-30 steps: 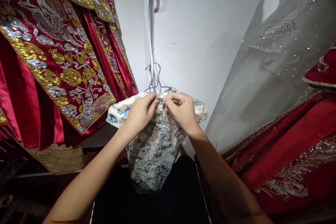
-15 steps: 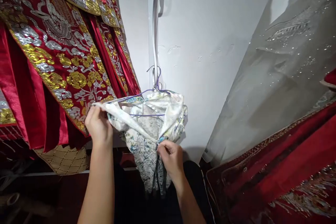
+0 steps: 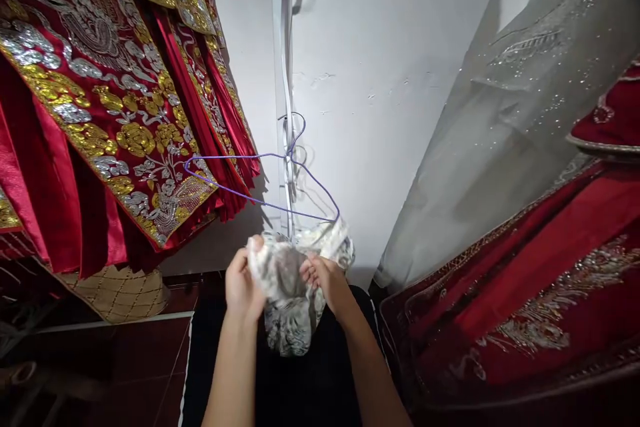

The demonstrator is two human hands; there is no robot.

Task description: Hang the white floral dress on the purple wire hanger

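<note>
A purple wire hanger [image 3: 260,201] hangs by its hook from a white strap in front of the wall. The pale patterned garment [image 3: 290,327] is bunched below it, with one part still touching the hanger's right end. The hanger's left arm is bare. My left hand [image 3: 243,283] grips the garment's edge on the left, fingers closed on the cloth. On the other side my right hand [image 3: 325,280] has its fingers closed on the cloth near the garment's middle. Motion blurs the fabric between the hands.
Red robes with gold and silver embroidery [image 3: 135,140] hang at the left. A sparkling grey-white gown or cover [image 3: 500,120] hangs at the right, above red beaded cloth [image 3: 530,293]. A white strap [image 3: 287,80] runs up the wall [image 3: 380,40].
The garment has come off the hanger's left arm and dropped lower, bunching up. My left hand has moved right and down with the cloth, closer to my right hand.
</note>
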